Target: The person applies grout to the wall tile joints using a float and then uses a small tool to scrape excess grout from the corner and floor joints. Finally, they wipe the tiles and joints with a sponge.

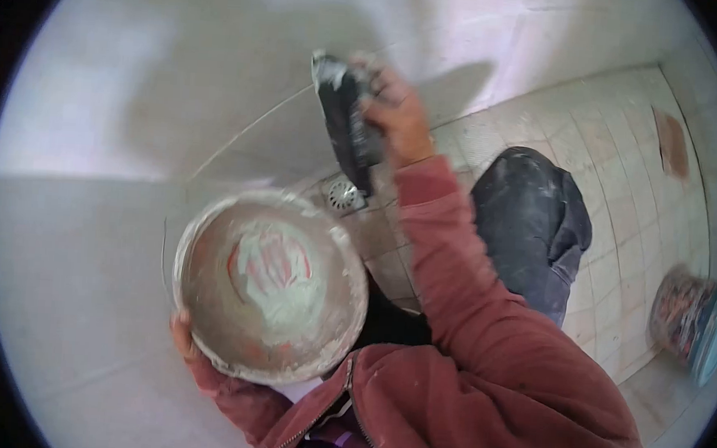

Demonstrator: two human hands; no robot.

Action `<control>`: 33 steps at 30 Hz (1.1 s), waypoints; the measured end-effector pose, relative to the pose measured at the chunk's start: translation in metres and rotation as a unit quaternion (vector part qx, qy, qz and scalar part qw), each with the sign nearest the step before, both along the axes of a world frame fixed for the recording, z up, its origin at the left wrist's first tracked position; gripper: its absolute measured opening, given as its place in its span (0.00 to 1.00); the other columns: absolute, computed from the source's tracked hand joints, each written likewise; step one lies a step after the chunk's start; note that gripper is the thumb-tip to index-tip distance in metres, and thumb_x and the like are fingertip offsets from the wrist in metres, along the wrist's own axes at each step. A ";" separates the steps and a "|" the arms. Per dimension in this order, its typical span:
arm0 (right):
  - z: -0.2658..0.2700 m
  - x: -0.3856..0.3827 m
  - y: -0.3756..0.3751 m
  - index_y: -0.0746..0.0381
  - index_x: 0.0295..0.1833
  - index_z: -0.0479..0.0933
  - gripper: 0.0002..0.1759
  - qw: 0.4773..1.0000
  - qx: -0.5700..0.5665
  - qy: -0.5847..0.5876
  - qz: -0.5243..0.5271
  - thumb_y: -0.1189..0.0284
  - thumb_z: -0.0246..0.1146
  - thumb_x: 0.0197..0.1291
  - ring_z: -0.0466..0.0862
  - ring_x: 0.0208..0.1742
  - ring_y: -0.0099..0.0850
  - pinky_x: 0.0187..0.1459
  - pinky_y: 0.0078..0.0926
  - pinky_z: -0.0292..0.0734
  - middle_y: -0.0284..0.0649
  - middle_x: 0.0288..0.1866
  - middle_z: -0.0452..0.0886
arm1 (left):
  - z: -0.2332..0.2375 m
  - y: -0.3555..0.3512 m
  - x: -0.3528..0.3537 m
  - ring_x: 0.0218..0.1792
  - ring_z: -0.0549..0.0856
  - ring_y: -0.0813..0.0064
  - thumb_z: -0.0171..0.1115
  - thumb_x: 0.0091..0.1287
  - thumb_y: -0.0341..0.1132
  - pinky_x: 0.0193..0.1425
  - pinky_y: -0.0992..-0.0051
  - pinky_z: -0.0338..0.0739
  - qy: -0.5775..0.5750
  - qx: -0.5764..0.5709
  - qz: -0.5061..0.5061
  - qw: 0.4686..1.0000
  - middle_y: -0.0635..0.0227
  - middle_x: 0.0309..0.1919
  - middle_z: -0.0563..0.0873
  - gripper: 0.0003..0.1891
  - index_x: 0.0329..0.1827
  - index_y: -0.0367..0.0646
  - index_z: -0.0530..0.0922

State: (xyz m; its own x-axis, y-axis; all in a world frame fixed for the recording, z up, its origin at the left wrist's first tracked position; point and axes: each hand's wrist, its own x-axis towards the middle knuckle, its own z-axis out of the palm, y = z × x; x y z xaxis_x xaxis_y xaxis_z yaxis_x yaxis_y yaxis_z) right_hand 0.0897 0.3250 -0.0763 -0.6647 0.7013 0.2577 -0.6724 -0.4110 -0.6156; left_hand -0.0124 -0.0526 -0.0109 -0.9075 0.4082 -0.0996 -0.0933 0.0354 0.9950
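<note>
A round bucket (197,239), its rim crusted with pale residue, is held tilted so that its inside shows. Whitish paste (288,302) with reddish streaks lies at its bottom. My left hand (183,334) grips the bucket's lower left edge, fingers partly hidden behind it. Above and to the right, my right hand (394,111) is closed round a dark, flat bag-like object (344,124) with white smears at its upper end. That object is close to the tiled wall, and I cannot tell if it touches.
A round metal floor drain (343,196) lies below the dark object. My knee (523,209) in dark trousers is at centre right over the small-tiled floor (615,190). A clear tub with a blue rim (691,322) stands far right; a brown piece (671,143) lies upper right.
</note>
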 end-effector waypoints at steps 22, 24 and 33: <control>-0.013 -0.049 -0.147 0.66 0.48 0.73 0.18 0.578 0.684 -0.079 0.438 0.65 0.49 0.58 0.76 0.44 0.47 0.50 0.36 0.67 0.57 0.40 0.76 | 0.029 0.039 0.013 0.41 0.78 0.76 0.59 0.53 0.26 0.50 0.78 0.69 -0.002 0.142 -0.108 0.984 0.63 0.42 0.80 0.20 0.50 0.30 0.73; -0.005 -0.021 -0.129 0.67 0.48 0.73 0.16 0.769 0.476 -0.031 0.425 0.70 0.52 0.57 0.76 0.43 0.37 0.48 0.28 0.69 0.48 0.43 0.77 | 0.026 0.036 0.012 0.41 0.78 0.75 0.58 0.53 0.25 0.49 0.77 0.70 -0.006 0.122 -0.102 0.987 0.62 0.42 0.80 0.19 0.50 0.30 0.73; -0.026 0.044 0.022 0.66 0.46 0.70 0.15 0.993 -0.093 -0.076 0.012 0.71 0.50 0.55 0.76 0.44 0.39 0.50 0.38 0.71 0.45 0.44 0.76 | 0.011 0.021 0.002 0.40 0.79 0.72 0.56 0.55 0.36 0.45 0.77 0.72 -0.003 0.038 -0.045 0.998 0.60 0.40 0.80 0.21 0.49 0.30 0.73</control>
